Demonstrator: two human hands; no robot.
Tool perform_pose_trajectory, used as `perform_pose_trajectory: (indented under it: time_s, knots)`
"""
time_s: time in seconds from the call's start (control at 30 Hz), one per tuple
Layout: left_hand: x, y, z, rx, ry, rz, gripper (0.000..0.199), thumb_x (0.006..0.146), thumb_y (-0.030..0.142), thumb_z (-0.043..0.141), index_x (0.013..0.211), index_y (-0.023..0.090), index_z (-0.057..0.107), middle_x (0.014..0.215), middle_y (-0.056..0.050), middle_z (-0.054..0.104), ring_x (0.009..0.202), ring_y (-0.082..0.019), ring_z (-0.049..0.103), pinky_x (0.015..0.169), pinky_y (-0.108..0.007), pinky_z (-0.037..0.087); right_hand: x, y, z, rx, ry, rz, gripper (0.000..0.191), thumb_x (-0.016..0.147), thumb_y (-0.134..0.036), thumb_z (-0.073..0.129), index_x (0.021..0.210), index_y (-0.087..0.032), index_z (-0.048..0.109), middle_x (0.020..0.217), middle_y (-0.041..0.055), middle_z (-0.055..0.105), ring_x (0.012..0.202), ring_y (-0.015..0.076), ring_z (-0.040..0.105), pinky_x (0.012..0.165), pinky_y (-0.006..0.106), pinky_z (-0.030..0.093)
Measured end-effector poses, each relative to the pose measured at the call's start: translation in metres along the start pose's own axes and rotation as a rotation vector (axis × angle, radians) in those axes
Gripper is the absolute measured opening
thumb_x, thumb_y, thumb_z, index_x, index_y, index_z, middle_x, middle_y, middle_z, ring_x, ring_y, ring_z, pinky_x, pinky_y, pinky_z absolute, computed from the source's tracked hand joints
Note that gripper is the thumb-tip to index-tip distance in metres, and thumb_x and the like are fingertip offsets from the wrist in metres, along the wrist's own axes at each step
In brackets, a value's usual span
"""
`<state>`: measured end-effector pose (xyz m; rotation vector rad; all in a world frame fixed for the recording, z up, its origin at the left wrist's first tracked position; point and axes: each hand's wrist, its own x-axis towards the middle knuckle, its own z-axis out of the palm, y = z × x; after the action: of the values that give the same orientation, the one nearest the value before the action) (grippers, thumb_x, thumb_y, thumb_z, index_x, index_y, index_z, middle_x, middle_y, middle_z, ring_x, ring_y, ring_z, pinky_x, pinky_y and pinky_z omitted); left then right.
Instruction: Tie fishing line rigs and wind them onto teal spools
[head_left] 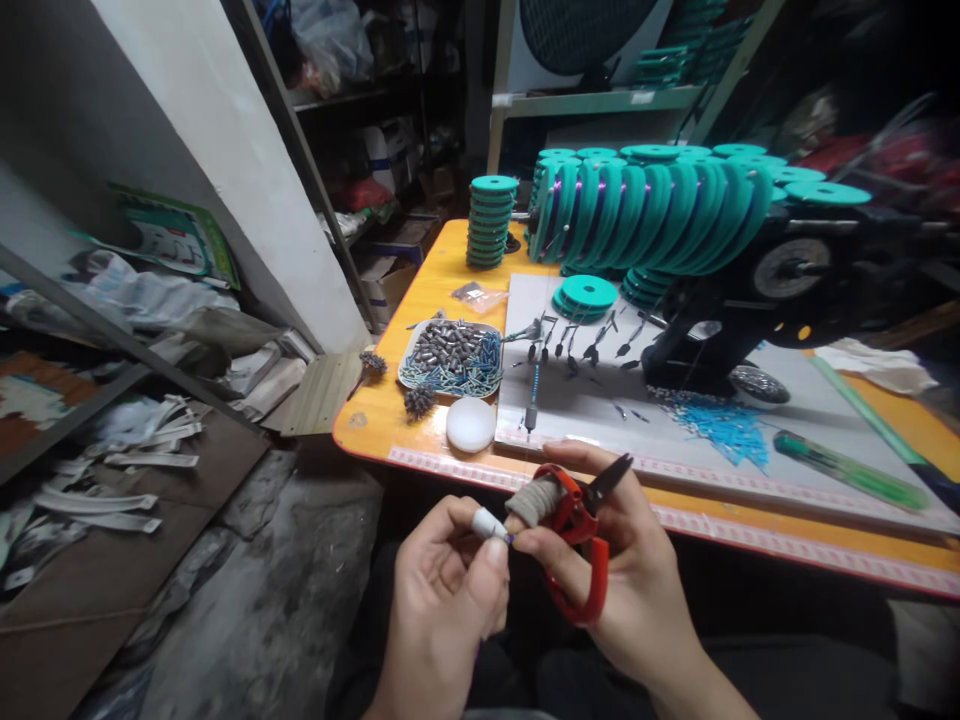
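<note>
Close together above my lap, both hands meet fingertip to fingertip just in front of the table edge. My left hand [450, 590] is closed in a pinch, with white tape [489, 524] round its index fingertip. A tiny bit of purple thread [511, 539] shows between the two pinches; its ends are hidden. My right hand [630, 560] also pinches there while holding red-handled scissors [592, 590], their dark blades pointing up and away. Grey-beige cloth wrapping [534, 500] covers a right finger.
A tray [405, 378] holds grey weights and blue-green pieces, beside a white round lid [471, 425]. Rigged weights lie on the grey board [517, 400] with blue strips [724, 425] and a green cutter [847, 470]. Teal spools [645, 210] line a black machine [750, 310].
</note>
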<state>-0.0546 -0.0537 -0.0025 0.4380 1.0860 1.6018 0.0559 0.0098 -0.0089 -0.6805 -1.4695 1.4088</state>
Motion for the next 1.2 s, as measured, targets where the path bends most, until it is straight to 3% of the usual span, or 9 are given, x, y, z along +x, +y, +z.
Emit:
perform_pose_trajectory:
  time_s: [0.23, 0.47, 0.57, 0.67, 0.77, 0.97, 1.2]
  knots:
    - [0.0, 0.0, 0.003, -0.026, -0.013, -0.021, 0.032, 0.072, 0.038, 0.076, 0.076, 0.015, 0.054, 0.065, 0.005, 0.051, 0.04, 0.002, 0.032, 0.039, -0.014, 0.023, -0.002, 0.001, -0.003, 0.007, 0.007, -0.019, 0.055, 0.082, -0.013, 0.069, 0.128, -0.028, 0.043, 0.081, 0.0004, 0.069, 0.072, 0.0133, 0.068, 0.067, 0.023, 0.059]
    - [0.0, -0.003, 0.0, 0.026, 0.002, -0.043, 0.033, 0.071, 0.041, 0.076, 0.077, 0.015, 0.056, 0.056, 0.007, 0.043, 0.041, 0.0, 0.024, 0.04, -0.015, 0.02, -0.004, 0.0, -0.002, -0.052, 0.032, -0.085, 0.054, 0.081, -0.014, 0.07, 0.129, -0.026, 0.047, 0.083, 0.0026, 0.071, 0.074, 0.0168, 0.071, 0.067, 0.027, 0.062]
    - [0.0, -0.003, -0.002, -0.018, -0.009, -0.058, 0.028, 0.074, 0.036, 0.074, 0.074, 0.016, 0.055, 0.054, 0.008, 0.04, 0.04, 0.001, 0.022, 0.04, -0.015, 0.018, -0.007, -0.001, -0.004, -0.13, 0.163, -0.103, 0.046, 0.081, -0.017, 0.071, 0.123, -0.026, 0.055, 0.091, 0.0051, 0.073, 0.079, 0.0193, 0.072, 0.07, 0.03, 0.062]
    - [0.001, -0.002, -0.002, -0.056, -0.004, -0.06, 0.026, 0.076, 0.033, 0.073, 0.074, 0.015, 0.054, 0.056, 0.007, 0.043, 0.04, 0.001, 0.023, 0.04, -0.015, 0.017, -0.012, 0.004, -0.012, -0.169, 0.283, -0.083, 0.037, 0.082, -0.02, 0.069, 0.117, -0.027, 0.059, 0.089, 0.0037, 0.074, 0.067, 0.0151, 0.071, 0.063, 0.025, 0.061]
    - [0.001, -0.002, -0.002, -0.072, -0.004, -0.065, 0.025, 0.075, 0.033, 0.074, 0.075, 0.014, 0.058, 0.059, 0.006, 0.046, 0.04, 0.002, 0.024, 0.04, -0.015, 0.017, -0.017, 0.014, -0.024, -0.231, 0.188, -0.086, 0.032, 0.084, -0.024, 0.067, 0.116, -0.028, 0.061, 0.077, -0.0003, 0.071, 0.055, 0.011, 0.065, 0.052, 0.018, 0.056]
    - [0.002, -0.005, -0.001, -0.059, 0.007, -0.039, 0.024, 0.073, 0.033, 0.076, 0.077, 0.014, 0.063, 0.055, 0.007, 0.043, 0.042, 0.001, 0.023, 0.041, -0.014, 0.018, -0.03, 0.027, -0.028, -0.596, -0.119, -0.237, 0.051, 0.078, -0.025, 0.074, 0.126, -0.026, 0.056, 0.074, 0.0008, 0.065, 0.062, 0.0154, 0.062, 0.059, 0.025, 0.053]
    - [0.001, -0.009, 0.004, 0.017, 0.1, 0.034, 0.03, 0.065, 0.036, 0.082, 0.071, 0.014, 0.062, 0.053, 0.007, 0.049, 0.04, 0.001, 0.026, 0.038, -0.011, 0.023, -0.035, 0.026, -0.017, -0.694, -0.101, -0.375, 0.05, 0.075, -0.025, 0.077, 0.12, -0.02, 0.057, 0.069, 0.0009, 0.06, 0.057, 0.0144, 0.054, 0.052, 0.024, 0.046]
